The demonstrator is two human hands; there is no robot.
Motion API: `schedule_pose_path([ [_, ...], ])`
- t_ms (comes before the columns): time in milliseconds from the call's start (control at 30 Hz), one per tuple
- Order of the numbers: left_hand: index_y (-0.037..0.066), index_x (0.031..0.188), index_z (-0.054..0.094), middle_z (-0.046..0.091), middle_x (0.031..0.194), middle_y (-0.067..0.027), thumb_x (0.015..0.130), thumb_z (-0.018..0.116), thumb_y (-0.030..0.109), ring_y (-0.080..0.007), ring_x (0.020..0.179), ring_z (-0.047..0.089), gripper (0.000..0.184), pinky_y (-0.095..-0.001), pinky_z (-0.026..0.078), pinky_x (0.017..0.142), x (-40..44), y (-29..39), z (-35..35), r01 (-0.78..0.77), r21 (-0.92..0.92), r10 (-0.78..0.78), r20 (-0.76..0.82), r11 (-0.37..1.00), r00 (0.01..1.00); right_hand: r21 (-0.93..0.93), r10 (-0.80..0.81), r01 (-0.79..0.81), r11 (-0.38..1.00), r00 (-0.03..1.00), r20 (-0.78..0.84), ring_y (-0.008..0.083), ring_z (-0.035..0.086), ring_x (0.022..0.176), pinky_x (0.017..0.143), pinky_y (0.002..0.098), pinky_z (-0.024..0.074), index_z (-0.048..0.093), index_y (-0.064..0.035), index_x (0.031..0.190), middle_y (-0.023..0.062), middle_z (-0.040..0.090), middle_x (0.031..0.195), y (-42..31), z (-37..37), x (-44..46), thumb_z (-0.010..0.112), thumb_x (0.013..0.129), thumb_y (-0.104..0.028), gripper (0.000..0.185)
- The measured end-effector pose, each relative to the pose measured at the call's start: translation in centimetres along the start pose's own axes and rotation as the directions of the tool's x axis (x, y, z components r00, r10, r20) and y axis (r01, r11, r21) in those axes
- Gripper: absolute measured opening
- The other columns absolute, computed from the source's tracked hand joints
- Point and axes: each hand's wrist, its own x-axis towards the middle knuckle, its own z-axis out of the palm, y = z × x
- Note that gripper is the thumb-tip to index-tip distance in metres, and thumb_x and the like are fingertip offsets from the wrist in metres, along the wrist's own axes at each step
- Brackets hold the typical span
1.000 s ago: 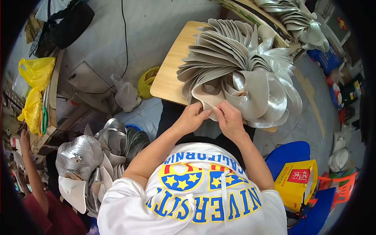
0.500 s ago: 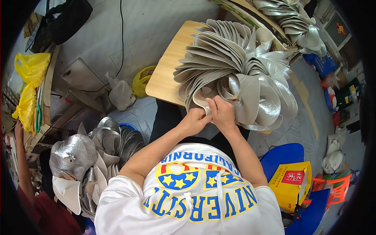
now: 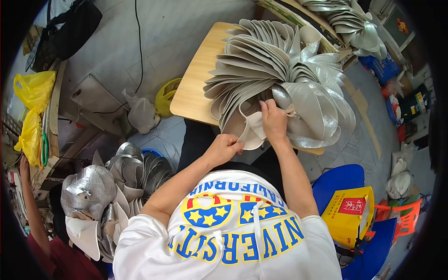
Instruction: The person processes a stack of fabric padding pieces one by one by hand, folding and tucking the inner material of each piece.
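Observation:
A large bundle of grey and silvery curved sheets (image 3: 256, 60) lies on a light wooden table (image 3: 196, 88). At its near edge a pale sheet (image 3: 253, 131) is curled. My left hand (image 3: 226, 148) pinches the lower left edge of this sheet. On its right side, my right hand (image 3: 274, 119) is closed with the thumb up, its fingers against the sheet; the fingertips are partly hidden.
Another pile of silvery pieces (image 3: 91, 186) sits at lower left, beside a co-worker's arm (image 3: 35, 205). A yellow bag (image 3: 347, 214) rests on a blue chair (image 3: 338, 182) at right. More sheets (image 3: 350, 25) lie at top right.
My hands, close together before, have moved apart. The right went up and to the right, the left slightly down, and the pale sheet between them shows more widely.

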Motion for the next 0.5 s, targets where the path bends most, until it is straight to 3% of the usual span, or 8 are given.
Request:
schedule_pose_path([
  [33, -0.004, 0.084, 0.062, 0.065, 0.075, -0.0109, 0.080, 0.058, 0.017, -0.0138, 0.069, 0.060, 0.022, -0.0273, 0.046, 0.064, -0.1, -0.2, 0.0, 0.056, 0.033, -0.054, -0.037, 0.998, 0.998, 0.051, -0.018, 0.018, 0.999, 1.000, 0.006, 0.0378, 0.056, 0.055, 0.048, 0.0440, 0.0404, 0.052, -0.0042, 0.080, 0.0178, 0.055, 0.060, -0.3, 0.0, -0.4, 0.056, 0.090, -0.018, 0.018],
  [133, -0.004, 0.098, 0.058, 0.065, 0.087, -0.0146, 0.077, 0.059, 0.019, -0.0171, 0.077, 0.061, 0.031, -0.0292, 0.047, 0.070, 1.1, 0.2, 0.8, -0.179, -0.156, 0.120, -0.327, 0.971, 0.938, 0.156, 0.001, -0.004, 0.988, 1.000, 0.019, 0.0371, 0.057, 0.054, 0.049, 0.0454, 0.0418, 0.052, -0.0067, 0.078, 0.0155, 0.055, 0.056, -1.1, -0.2, -0.9, 0.055, 0.090, -0.024, 0.021],
  [167, -0.004, 0.107, 0.054, 0.064, 0.095, -0.0173, 0.079, 0.060, 0.022, -0.0202, 0.084, 0.061, 0.038, -0.0313, 0.047, 0.074, 1.7, 0.4, 0.4, -0.138, -0.186, 0.072, -0.325, 0.973, 0.943, 0.198, 0.002, -0.005, 0.980, 1.000, 0.014, 0.0372, 0.056, 0.053, 0.048, 0.0450, 0.0415, 0.052, -0.0068, 0.077, 0.0151, 0.055, 0.055, -1.2, -0.1, -1.1, 0.055, 0.090, -0.024, 0.022],
  [267, -0.005, 0.106, 0.055, 0.064, 0.094, -0.0181, 0.081, 0.059, 0.024, -0.0223, 0.085, 0.062, 0.038, -0.0324, 0.047, 0.075, 3.0, 1.4, 0.3, -0.131, -0.104, 0.088, -0.346, 0.986, 0.934, 0.195, -0.001, -0.004, 0.981, 1.000, 0.025, 0.0364, 0.057, 0.055, 0.048, 0.0437, 0.0424, 0.054, -0.0061, 0.080, 0.0148, 0.056, 0.060, -1.4, -0.4, -1.6, 0.056, 0.089, -0.023, 0.020],
  [367, -0.003, 0.106, 0.057, 0.065, 0.091, -0.0165, 0.085, 0.056, 0.021, -0.0229, 0.082, 0.063, 0.032, -0.0327, 0.048, 0.073, 3.1, 1.3, 0.4, -0.157, -0.095, 0.117, -0.333, 0.983, 0.936, 0.176, -0.063, 0.076, 0.981, 0.995, -0.081, 0.0327, 0.059, 0.063, 0.055, 0.0410, 0.0452, 0.056, -0.0053, 0.082, 0.0122, 0.058, 0.069, -2.6, -1.5, -2.2, 0.060, 0.085, -0.025, 0.020],
  [467, -0.003, 0.103, 0.058, 0.065, 0.087, -0.0175, 0.085, 0.054, 0.016, -0.0249, 0.078, 0.063, 0.026, -0.0331, 0.048, 0.071, 2.8, 1.5, 0.8, -0.178, -0.090, 0.146, -0.287, 0.980, 0.947, 0.013, -0.227, 0.231, 0.973, 0.965, -0.131, 0.0290, 0.058, 0.073, 0.063, 0.0382, 0.0460, 0.058, -0.0046, 0.082, 0.0091, 0.058, 0.078, -5.8, -2.8, -2.2, 0.064, 0.080, -0.027, 0.023],
  [500, -0.003, 0.102, 0.058, 0.065, 0.085, -0.0181, 0.085, 0.054, 0.014, -0.0261, 0.076, 0.063, 0.025, -0.0333, 0.048, 0.070, 2.7, 1.6, 0.9, -0.186, -0.080, 0.159, -0.265, 0.979, 0.951, -0.005, -0.214, 0.215, 0.977, 0.971, -0.109, 0.0275, 0.057, 0.076, 0.067, 0.0380, 0.0445, 0.056, -0.0054, 0.076, 0.0074, 0.057, 0.078, -6.6, -2.6, -2.3, 0.066, 0.078, -0.028, 0.025],
])
